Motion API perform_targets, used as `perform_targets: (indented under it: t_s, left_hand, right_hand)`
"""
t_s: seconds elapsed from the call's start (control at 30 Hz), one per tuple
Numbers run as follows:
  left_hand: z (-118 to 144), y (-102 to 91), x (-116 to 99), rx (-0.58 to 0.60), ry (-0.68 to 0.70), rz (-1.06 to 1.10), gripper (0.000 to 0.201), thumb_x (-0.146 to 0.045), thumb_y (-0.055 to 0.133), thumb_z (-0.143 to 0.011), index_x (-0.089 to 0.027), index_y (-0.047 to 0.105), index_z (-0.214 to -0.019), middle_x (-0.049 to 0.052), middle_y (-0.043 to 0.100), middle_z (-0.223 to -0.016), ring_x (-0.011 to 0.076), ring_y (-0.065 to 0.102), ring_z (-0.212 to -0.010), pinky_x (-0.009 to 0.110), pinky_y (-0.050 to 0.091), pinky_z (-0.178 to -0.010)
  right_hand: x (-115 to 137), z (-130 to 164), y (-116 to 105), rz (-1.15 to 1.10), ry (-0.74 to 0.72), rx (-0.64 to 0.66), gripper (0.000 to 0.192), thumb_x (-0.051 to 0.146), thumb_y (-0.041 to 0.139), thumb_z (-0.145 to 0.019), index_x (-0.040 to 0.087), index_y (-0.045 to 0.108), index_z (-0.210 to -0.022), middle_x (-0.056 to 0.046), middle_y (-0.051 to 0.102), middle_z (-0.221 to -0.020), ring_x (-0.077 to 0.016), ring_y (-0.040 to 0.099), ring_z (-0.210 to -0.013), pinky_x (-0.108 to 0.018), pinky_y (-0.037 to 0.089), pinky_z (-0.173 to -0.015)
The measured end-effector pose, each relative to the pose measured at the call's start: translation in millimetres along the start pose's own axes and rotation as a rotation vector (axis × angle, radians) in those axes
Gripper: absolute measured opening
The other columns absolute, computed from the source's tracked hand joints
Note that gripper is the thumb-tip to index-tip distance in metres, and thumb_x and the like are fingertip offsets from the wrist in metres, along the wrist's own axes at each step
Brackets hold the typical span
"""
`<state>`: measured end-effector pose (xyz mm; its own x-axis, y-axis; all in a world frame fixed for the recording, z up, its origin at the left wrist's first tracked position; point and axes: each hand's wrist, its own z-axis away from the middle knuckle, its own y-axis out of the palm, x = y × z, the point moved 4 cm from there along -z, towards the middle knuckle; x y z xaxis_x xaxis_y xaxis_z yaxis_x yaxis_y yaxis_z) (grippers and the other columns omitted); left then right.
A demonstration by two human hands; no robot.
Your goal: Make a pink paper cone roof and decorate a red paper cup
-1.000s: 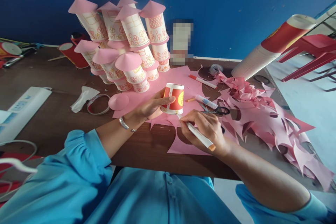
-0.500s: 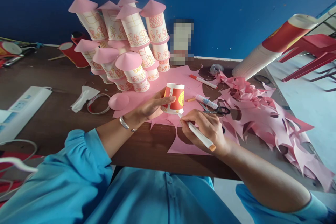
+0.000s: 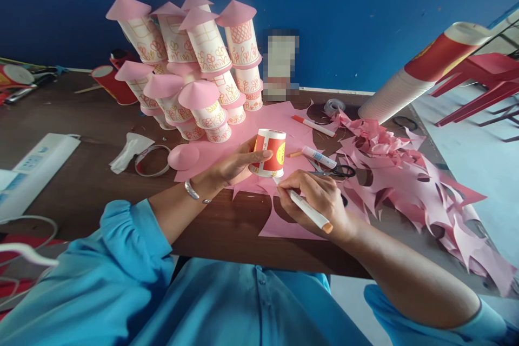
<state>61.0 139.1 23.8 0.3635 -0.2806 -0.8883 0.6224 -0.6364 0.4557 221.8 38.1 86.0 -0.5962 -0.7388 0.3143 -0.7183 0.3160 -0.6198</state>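
My left hand grips a red and white paper cup with a yellow emblem, thumb across its front. Small yellowish marks show along the cup's white lower band. In my right hand is a white marker with an orange end, its tip at the lower edge of the cup; whether it touches cannot be made out. Below both hands lies a pink paper sheet. Just right of the cup are a glue stick and black-handled scissors. A pink paper cone rests left of my left hand.
Paper-cup towers with pink cone roofs stand at the back left. Pink paper scraps cover the right side, before a tall leaning cup stack. A tape roll, an orange marker and a power strip lie on the table.
The cup has turned slightly in my left hand and sits a touch lower. My right hand and the marker have shifted very slightly left.
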Motion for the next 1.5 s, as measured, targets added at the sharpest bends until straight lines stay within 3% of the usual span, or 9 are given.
perform_targets:
  t_s: [0.37, 0.57, 0.83, 1.03, 1.27, 1.5]
  left_hand:
    - [-0.9, 0.0, 0.6, -0.027, 0.004, 0.002, 0.042, -0.043, 0.089, -0.091, -0.025, 0.078, -0.128, 0.005, 0.080, -0.110, 0.0225, 0.077, -0.098, 0.034, 0.061, -0.090]
    - [-0.6, 4.5, -2.6, 0.000, -0.001, 0.000, 0.039, -0.044, 0.087, -0.093, -0.024, 0.077, -0.125, 0.004, 0.080, -0.103, 0.0236, 0.078, -0.097, 0.037, 0.060, -0.093]
    - [1.4, -1.1, -0.5, -0.049, -0.022, -0.010, 0.036, -0.043, 0.089, -0.091, -0.024, 0.078, -0.119, 0.003, 0.079, -0.103, 0.0217, 0.075, -0.095, 0.035, 0.058, -0.088]
    - [-0.4, -3.2, 1.8, -0.089, -0.003, 0.040, 0.045, -0.044, 0.085, -0.093, -0.025, 0.073, -0.132, 0.009, 0.080, -0.124, 0.0295, 0.075, -0.117, 0.043, 0.059, -0.099]
    - [-1.0, -4.9, 1.2, -0.125, -0.022, 0.062, 0.054, -0.048, 0.087, -0.088, -0.023, 0.070, -0.133, 0.009, 0.081, -0.121, 0.0281, 0.077, -0.110, 0.042, 0.061, -0.096]
    - [2.1, -4.6, 1.2, -0.116, -0.012, -0.008, 0.045, -0.045, 0.091, -0.088, -0.023, 0.072, -0.122, 0.008, 0.079, -0.116, 0.0250, 0.077, -0.105, 0.037, 0.061, -0.090]
  right_hand:
    - [-0.4, -0.2, 1.2, -0.010, -0.015, -0.018, 0.017, 0.010, 0.064, -0.103, 0.024, 0.059, -0.096, 0.003, 0.075, -0.073, -0.0121, 0.070, -0.057, -0.024, 0.048, -0.053]
    - [-1.9, 1.3, 0.0, 0.003, 0.001, -0.004, 0.016, 0.010, 0.063, -0.103, 0.024, 0.061, -0.095, 0.002, 0.076, -0.074, -0.0123, 0.072, -0.059, -0.024, 0.049, -0.054]
    - [-1.2, 0.6, -1.9, 0.003, -0.013, -0.033, 0.017, 0.009, 0.065, -0.101, 0.024, 0.061, -0.095, 0.003, 0.075, -0.072, -0.0122, 0.069, -0.054, -0.024, 0.051, -0.052]
    - [0.4, -0.1, -6.2, -0.039, -0.054, -0.097, 0.019, 0.007, 0.067, -0.098, 0.026, 0.061, -0.100, 0.004, 0.075, -0.074, -0.0141, 0.074, -0.059, -0.024, 0.058, -0.055]
    - [1.4, -0.2, -5.0, -0.051, -0.074, -0.075, 0.019, 0.008, 0.068, -0.099, 0.025, 0.059, -0.103, 0.003, 0.076, -0.076, -0.0140, 0.074, -0.059, -0.024, 0.058, -0.054]
    - [0.8, 0.7, -4.0, -0.048, -0.073, -0.067, 0.021, 0.008, 0.070, -0.097, 0.026, 0.061, -0.104, 0.004, 0.077, -0.076, -0.0145, 0.075, -0.060, -0.025, 0.059, -0.056]
